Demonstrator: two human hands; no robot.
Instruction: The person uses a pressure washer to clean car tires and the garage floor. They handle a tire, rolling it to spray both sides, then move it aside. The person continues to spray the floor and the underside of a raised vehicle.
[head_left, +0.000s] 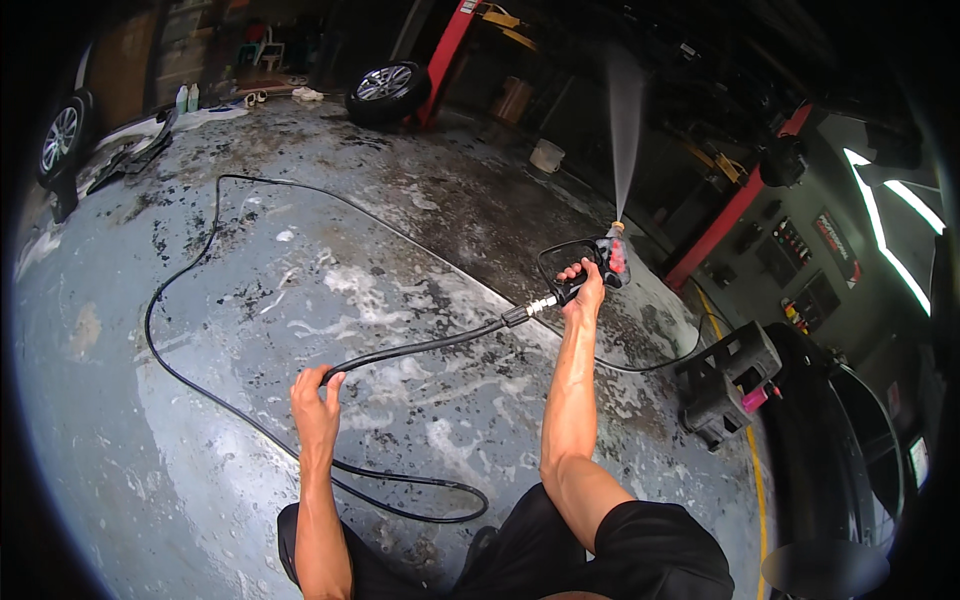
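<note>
My right hand (585,288) is closed around the grip of a black pressure washer gun (612,258) with a red patch on its side. From its yellowish nozzle a white fan of water spray (626,130) shoots up and away toward the dark underside of a raised vehicle (700,70). A silver fitting (541,305) joins the gun to a black hose (420,351). Nearer to me on the left, my left hand (318,398) is closed on that hose. Past my left hand the hose lies in a wide loop on the floor.
Red lift posts (715,228) stand far right and at the back. A loose wheel (385,92) leans by the rear post; another wheel (62,138) stands far left. A white bucket (547,155) is on the wet floor (240,330). A black step stool (730,380) stands right, beside a dark car (830,440).
</note>
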